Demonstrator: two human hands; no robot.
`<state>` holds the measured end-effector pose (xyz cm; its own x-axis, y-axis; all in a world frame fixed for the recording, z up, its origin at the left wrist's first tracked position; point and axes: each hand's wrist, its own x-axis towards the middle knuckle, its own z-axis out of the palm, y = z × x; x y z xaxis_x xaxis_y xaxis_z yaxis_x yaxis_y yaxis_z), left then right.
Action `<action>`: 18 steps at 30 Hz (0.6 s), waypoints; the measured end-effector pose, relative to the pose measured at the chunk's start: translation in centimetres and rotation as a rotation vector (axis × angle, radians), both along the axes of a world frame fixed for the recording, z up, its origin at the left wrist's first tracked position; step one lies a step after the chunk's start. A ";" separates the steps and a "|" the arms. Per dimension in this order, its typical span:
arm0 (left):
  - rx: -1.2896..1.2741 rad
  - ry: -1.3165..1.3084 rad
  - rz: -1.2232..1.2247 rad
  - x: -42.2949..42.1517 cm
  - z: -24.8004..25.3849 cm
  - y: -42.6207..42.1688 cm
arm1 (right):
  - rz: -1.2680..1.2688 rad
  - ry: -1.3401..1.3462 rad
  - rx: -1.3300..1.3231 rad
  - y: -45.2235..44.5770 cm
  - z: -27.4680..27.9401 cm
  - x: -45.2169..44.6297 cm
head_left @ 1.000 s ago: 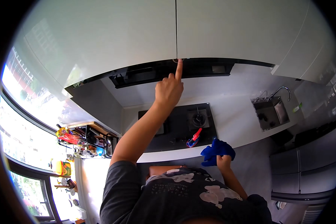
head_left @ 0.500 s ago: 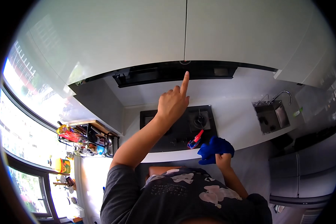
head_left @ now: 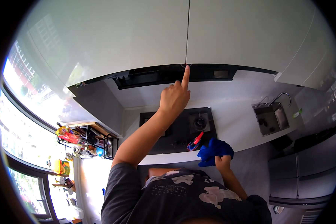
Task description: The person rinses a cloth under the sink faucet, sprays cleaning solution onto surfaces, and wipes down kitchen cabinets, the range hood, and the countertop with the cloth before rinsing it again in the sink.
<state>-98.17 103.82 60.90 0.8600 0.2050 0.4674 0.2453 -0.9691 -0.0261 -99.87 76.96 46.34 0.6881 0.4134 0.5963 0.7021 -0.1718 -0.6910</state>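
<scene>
My left hand point(head_left: 175, 96) is raised, with its index finger stretched out and the other fingers curled, holding nothing. Its fingertip meets the round control point(head_left: 186, 65) at the upper middle of the black range hood point(head_left: 158, 77); whether it presses cannot be told. Bunched in the grip of my right hand point(head_left: 223, 162) is a blue cloth point(head_left: 214, 152), low in front of the counter edge. Beside the cloth, a tool with a red handle and a blue-and-red end point(head_left: 196, 142) lies at the front of the black gas cooktop point(head_left: 175, 138).
Glossy pale cabinets point(head_left: 242, 33) hang above the hood. To the right is a steel sink point(head_left: 264, 123) with a curved faucet point(head_left: 285, 93), and beyond it a grey fridge point(head_left: 319, 170). A crowded black rack point(head_left: 114, 147) stands left of the cooktop, near bright windows.
My left hand has moved up slightly, bringing its index fingertip from below the round control onto it. The right hand and blue cloth stay almost still.
</scene>
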 end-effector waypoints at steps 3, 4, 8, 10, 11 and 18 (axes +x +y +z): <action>0.073 0.008 0.101 1.1 -0.2 0.6 | -0.014 -0.008 0.000 -0.1 -0.3 0.0; 0.073 0.006 0.098 1.4 -0.6 0.8 | -0.017 -0.012 -0.001 -0.2 -0.4 0.1; 0.053 0.009 0.099 1.0 0.0 0.2 | -0.011 0.000 0.024 -0.2 -0.2 -0.1; -0.014 0.069 0.094 -0.2 0.4 -0.5 | 0.033 -0.024 0.023 -0.3 0.0 0.0; -0.049 0.048 0.008 -1.1 0.0 -1.0 | 0.034 -0.026 0.024 -0.1 0.2 -0.1; -0.446 0.169 -0.271 -6.6 -6.6 -1.4 | 0.105 0.074 0.101 2.1 2.7 -0.2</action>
<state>-104.73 102.46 54.28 0.9651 0.1122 0.2366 0.0130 -0.9230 0.3845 -100.06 79.10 49.03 0.6881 0.4256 0.5877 0.6588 -0.0270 -0.7519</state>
